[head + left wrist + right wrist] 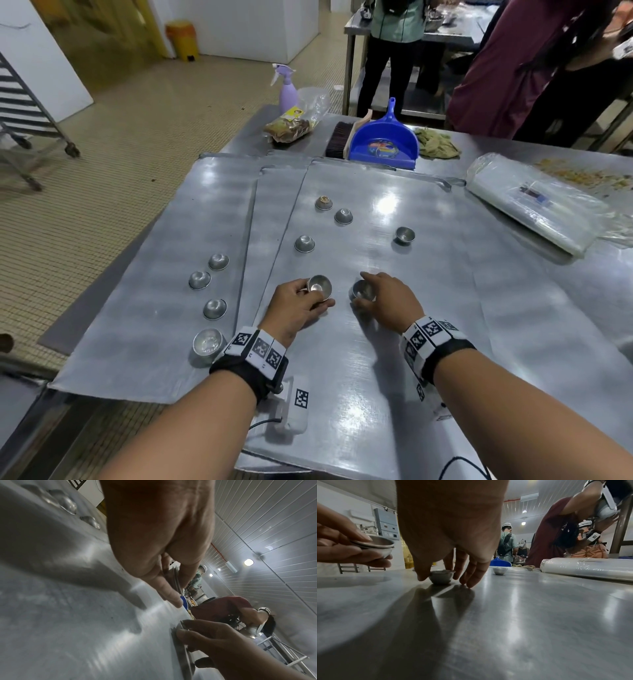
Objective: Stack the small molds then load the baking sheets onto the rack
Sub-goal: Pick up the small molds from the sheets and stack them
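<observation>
Right now your left hand (297, 305) pinches a nested pair of small molds (319, 287) lifted off the sheet; the right wrist view shows two rims stacked. Your right hand (387, 301) has thumb and fingers closed around a single upright mold (363, 291) that sits on the top baking sheet (445, 308), at frame centre.

That sheet has bare metal to the right of your hands and below them. Its left edge overlaps a middle baking sheet (274, 205), which in turn overlaps the left baking sheet (154, 308), whose lower left corner hangs past the table edge (20, 431).

Count four more molds on the top sheet: three inverted (304, 243) in the upper left of it, one upright (405, 235) to the upper right. Four lie on the left sheet in a column: three inverted (214, 308), the nearest one upright (208, 345). Three sheets in all.

Beyond the sheets' far edge stand a blue dustpan (383, 140), a brush (337, 140), a cloth (436, 144), a bagged item (291, 128) and a purple spray bottle (287, 90). A plastic-wrapped roll (534, 202) lies just beside the top sheet's upper right corner. The wheeled rack (24, 113) stands at far left, across open floor. Two people (513, 61) stand behind the table at upper right.
</observation>
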